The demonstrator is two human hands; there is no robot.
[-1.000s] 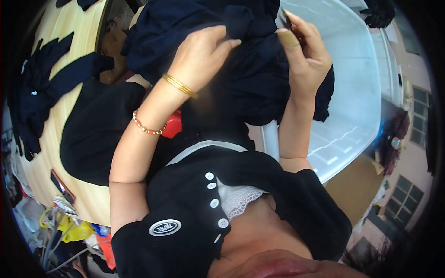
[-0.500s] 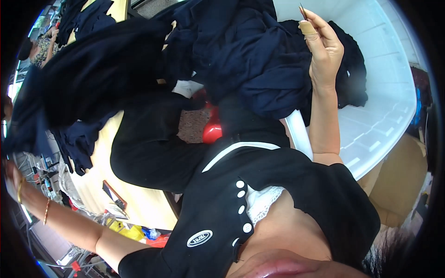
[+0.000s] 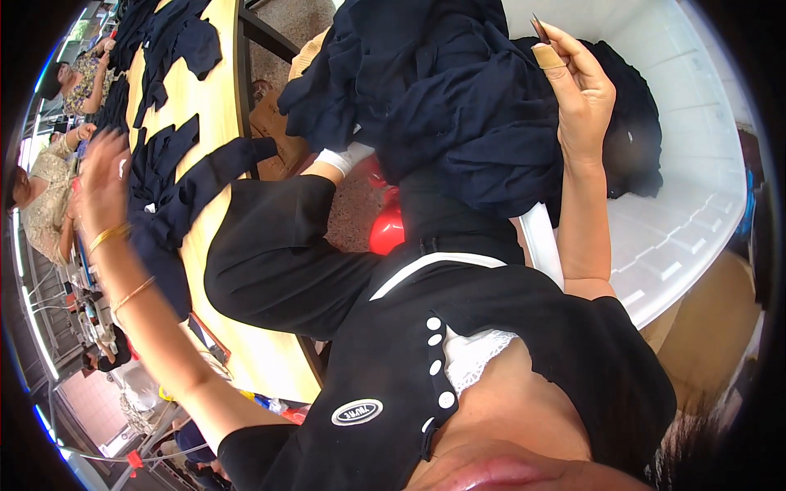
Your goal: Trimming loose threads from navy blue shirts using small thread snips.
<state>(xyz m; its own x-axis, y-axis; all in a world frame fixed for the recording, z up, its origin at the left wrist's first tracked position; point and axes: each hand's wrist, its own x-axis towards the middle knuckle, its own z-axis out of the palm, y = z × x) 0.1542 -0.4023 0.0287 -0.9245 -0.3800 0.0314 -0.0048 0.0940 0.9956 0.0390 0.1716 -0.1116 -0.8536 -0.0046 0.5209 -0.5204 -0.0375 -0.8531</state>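
Note:
My left hand point(image 3: 105, 184) is raised over the left edge of the table, smeared by motion. Its fingers are stretched out and hold nothing. Below and beside it, dark navy cloth pieces point(image 3: 214, 168) lie on the light wooden table. My right hand point(image 3: 585, 94), with tan tape round the thumb, pinches a small dark pointed metal tool point(image 3: 539, 29), its tips upward; its exact kind is hard to make out. Behind that hand a large heap of navy cloth point(image 3: 442, 98) covers my lap and spreads into a white plastic tub point(image 3: 696, 172).
The light wooden table point(image 3: 262, 360) runs along my left, with a dark flat case point(image 3: 209, 337) near its edge. A red rounded object point(image 3: 387, 231) is between my legs. Cardboard point(image 3: 712, 315) stands behind the tub. Other people point(image 3: 49, 204) sit at the far left.
My left hand has swung up and inward, letting go of the dark cloth that was sweeping across the left; more of the table now shows. The right hand keeps its tool, nearly still.

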